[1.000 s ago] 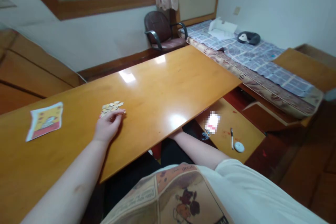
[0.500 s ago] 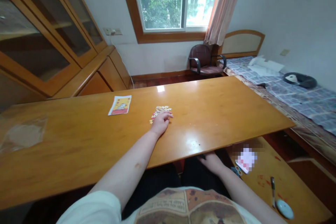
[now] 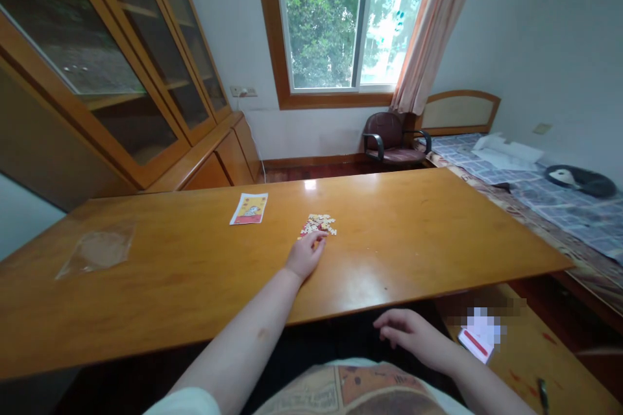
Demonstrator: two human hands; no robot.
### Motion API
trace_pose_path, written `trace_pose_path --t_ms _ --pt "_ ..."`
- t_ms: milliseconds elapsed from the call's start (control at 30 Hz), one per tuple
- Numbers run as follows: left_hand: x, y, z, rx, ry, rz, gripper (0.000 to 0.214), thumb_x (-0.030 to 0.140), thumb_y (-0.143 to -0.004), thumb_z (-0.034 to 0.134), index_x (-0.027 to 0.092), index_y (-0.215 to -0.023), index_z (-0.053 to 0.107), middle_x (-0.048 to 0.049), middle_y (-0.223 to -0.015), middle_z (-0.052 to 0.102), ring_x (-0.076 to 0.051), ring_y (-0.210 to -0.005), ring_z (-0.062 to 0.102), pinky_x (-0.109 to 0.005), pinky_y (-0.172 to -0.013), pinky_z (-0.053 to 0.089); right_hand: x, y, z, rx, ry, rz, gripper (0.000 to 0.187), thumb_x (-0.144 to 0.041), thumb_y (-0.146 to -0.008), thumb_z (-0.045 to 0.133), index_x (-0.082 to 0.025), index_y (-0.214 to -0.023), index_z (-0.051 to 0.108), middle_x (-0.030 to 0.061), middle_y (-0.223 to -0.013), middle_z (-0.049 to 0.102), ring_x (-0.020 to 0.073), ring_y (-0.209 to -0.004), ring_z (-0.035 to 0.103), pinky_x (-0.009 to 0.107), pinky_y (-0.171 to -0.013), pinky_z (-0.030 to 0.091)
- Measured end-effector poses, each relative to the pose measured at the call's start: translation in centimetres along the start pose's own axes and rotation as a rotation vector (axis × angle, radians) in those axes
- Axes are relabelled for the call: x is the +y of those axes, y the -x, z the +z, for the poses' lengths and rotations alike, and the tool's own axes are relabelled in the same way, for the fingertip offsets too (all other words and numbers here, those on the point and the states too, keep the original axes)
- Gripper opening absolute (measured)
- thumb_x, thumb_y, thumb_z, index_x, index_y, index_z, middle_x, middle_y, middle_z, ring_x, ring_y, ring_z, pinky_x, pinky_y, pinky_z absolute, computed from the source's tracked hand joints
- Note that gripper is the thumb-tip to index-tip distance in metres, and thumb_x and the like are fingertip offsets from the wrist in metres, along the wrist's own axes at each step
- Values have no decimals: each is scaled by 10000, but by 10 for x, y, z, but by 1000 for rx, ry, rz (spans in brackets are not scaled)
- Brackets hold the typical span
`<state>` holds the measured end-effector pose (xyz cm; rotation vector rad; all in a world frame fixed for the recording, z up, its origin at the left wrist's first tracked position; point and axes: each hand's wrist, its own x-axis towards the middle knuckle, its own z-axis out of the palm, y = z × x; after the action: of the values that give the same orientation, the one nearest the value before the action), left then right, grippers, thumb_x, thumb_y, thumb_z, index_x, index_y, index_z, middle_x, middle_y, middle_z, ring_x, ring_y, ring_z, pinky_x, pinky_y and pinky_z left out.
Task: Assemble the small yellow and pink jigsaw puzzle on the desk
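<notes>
Small jigsaw puzzle pieces (image 3: 318,223) lie in a loose heap on the wooden table (image 3: 428,227), mostly pale side up with some red showing. My left hand (image 3: 305,255) rests at the near edge of this heap, fingers bent and a little apart, with nothing visible in them. Whether its fingertips touch a piece I cannot make out. Below the table's front edge, my right hand (image 3: 402,329) hovers over my lap, fingers loosely curved and holding nothing. To the left of the heap lies a printed picture card (image 3: 249,209) in yellow and red.
A clear plastic bag (image 3: 100,249) lies on the table's left part. At lower right, a phone (image 3: 477,340) and a pen (image 3: 542,395) rest on a lower wooden surface. Beyond the table stand an armchair (image 3: 392,142), a bed (image 3: 545,181) and a glass-doored cabinet (image 3: 165,104).
My left hand has drawn back from over the pieces to their near edge, uncovering more of them. My right hand has lifted out from under the table edge. The view has tilted up.
</notes>
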<state>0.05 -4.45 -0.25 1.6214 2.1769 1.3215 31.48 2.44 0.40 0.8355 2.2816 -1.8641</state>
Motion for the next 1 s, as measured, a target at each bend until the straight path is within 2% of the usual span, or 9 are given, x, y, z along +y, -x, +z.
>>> trace_pose_path --t_ms 67,167,267,333,433,533,633,767,1000 --pt "-4 16 -21 -57 -33 -23 252 276 -885 471 242 -1080 627 -17 -825 698 -133 -585 580 -280 -608 508 -9 -1 -6 2 -50 -34 360 -466 -840 579 -176 -1025 687 62 -856 694 171 -709 619 311 -670 503" --pt "-14 34 -58 -114 -156 7 248 294 -872 474 238 -1041 647 -30 -866 705 -168 -720 637 -300 -690 524 -22 -8 -23 8 -52 -113 358 -485 -837 594 -176 -992 687 65 -871 697 177 -744 626 330 -724 508" --pt "-25 33 -89 -156 -268 13 267 303 -874 448 224 -1030 650 -48 -938 707 -191 -798 650 -339 -782 530 -34 -32 -43 135 30 -184 391 -495 -843 572 -171 -1039 667 104 -964 701 237 -892 649 402 -846 503" --pt "-32 23 -97 -154 -323 8 314 308 -868 447 202 -1106 621 -76 -1042 688 -208 -878 649 -375 -868 517 -43 -57 -54 286 129 -251 417 -494 -850 535 -172 -1087 653 139 -1091 678 275 -1021 628 444 -938 470" --pt "-40 4 -88 -109 -414 -25 503 368 -835 502 171 -1298 504 -138 -1325 556 -285 -1227 519 -452 -1063 394 -56 -106 -67 445 417 -353 518 -447 -863 496 -196 -1316 524 142 -1354 539 269 -1263 489 442 -1086 353" --pt "-45 -7 -66 -100 -483 -105 759 522 -810 535 184 -1451 307 -172 -1531 300 -345 -1394 311 -518 -1119 292 -61 -152 -74 431 580 -354 785 -448 -803 584 -136 -1471 314 170 -1534 292 280 -1424 259 446 -1166 209" --pt "-52 -9 -45 -115 -529 -114 926 595 -779 546 197 -1512 144 -177 -1585 132 -359 -1451 134 -541 -1157 170 -58 -181 -74 414 758 -289 935 -509 -795 592 -82 -1514 175 197 -1579 96 284 -1466 82 439 -1186 90" --pt "-60 -6 -30 -146 -609 -96 1062 637 -746 562 152 -1528 32 -218 -1584 22 -369 -1456 37 -571 -1158 64 -47 -193 -73 413 864 -289 1040 -605 -775 573 -70 -1525 92 182 -1585 16 277 -1470 -6 456 -1183 4" --pt "-49 -13 -30 -366 -734 -209 1077 702 -758 477 81 -1526 46 -185 -1582 45 -313 -1467 31 -511 -1179 30 -46 -197 -72 355 991 -237 1084 -710 -768 493 -35 -1519 100 179 -1581 34 280 -1471 21 478 -1178 30"
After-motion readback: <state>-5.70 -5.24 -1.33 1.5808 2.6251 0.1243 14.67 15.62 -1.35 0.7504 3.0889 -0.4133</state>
